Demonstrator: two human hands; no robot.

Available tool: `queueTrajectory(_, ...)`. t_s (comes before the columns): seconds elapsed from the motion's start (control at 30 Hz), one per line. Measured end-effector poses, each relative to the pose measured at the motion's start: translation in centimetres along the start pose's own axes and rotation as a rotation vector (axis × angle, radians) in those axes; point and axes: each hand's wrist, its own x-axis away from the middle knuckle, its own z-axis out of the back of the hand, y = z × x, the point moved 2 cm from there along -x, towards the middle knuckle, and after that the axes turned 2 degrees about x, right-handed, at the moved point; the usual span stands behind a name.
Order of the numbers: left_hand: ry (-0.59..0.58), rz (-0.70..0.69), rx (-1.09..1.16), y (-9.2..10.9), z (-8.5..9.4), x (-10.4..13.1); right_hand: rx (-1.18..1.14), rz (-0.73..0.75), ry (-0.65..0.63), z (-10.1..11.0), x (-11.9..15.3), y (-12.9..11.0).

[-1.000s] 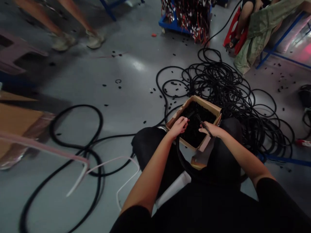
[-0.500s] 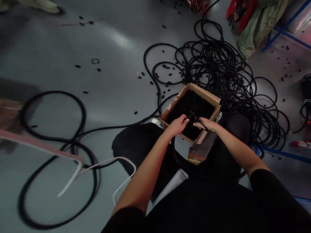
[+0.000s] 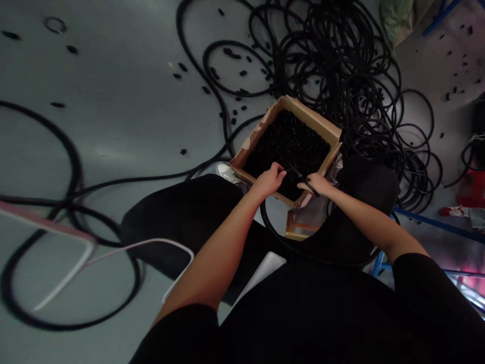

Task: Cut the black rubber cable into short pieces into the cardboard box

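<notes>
Nearest me are knees in soft black cloth [image 3: 178,217]. A long, round, smooth black cable [image 3: 264,217] bends up between them to my left hand [image 3: 269,181], which is pinched shut on it. My right hand [image 3: 318,184] is closed around a thin dark tool [image 3: 311,188], its tip near the left fingers. Both hands are over the near side of a brown cardboard box [image 3: 314,121] with a ragged edge. Lots of little black bits [image 3: 288,134] fill it. Farther off, a big loopy heap of black cable [image 3: 337,60] lies on the smooth grey floor [image 3: 129,101].
</notes>
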Motion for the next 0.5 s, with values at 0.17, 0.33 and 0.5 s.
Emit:
queueTrajectory(0.17,-0.045,-0.021,-0.026,-1.4,-1.0,-0.2,0.034,0.014,-0.068,-1.1,-0.6,1.5)
queueTrajectory(0.33,-0.053,0.005,-0.033,-2.8,-2.1,-0.8,0.048,-0.013,-0.202,-2.0,-1.1,2.1)
queueTrajectory(0.5,-0.018,0.055,0.072,-3.5,-2.1,-1.6,0.006,0.069,-0.342,-2.5,-1.7,2.0)
